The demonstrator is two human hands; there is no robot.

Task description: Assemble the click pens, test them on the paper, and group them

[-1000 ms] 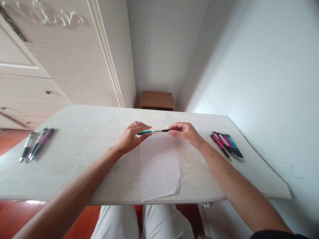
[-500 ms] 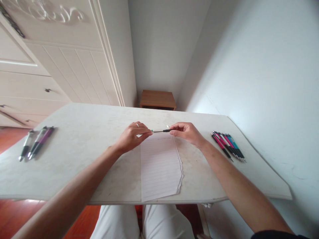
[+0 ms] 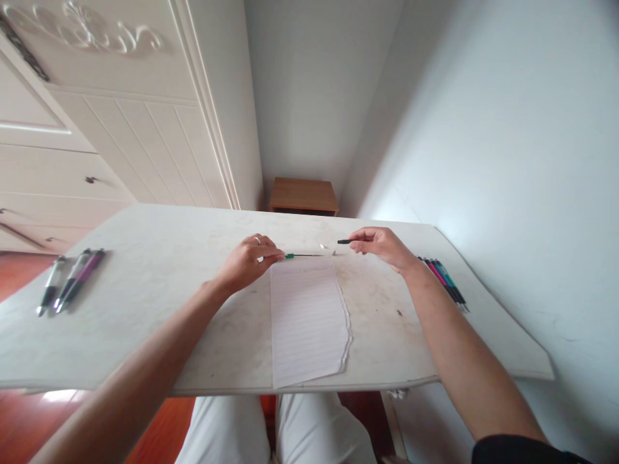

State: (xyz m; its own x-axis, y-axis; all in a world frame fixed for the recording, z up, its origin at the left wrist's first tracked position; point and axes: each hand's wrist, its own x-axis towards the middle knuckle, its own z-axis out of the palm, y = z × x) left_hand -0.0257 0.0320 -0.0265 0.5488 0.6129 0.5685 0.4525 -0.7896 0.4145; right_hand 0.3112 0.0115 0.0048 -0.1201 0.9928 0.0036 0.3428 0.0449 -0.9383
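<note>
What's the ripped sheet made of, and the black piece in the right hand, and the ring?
The ripped sheet looks like matt paper: thin, lined, ragged-edged. The black piece in the right hand may be plastic or rubber: dark and dull, too small to tell. The ring looks like shiny metal: pale and glinting.

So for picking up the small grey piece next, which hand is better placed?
Probably the right hand: its fingertips are nearer the small grey piece, though they hold a black part. The left hand, farther off, holds a green pen part.
</note>
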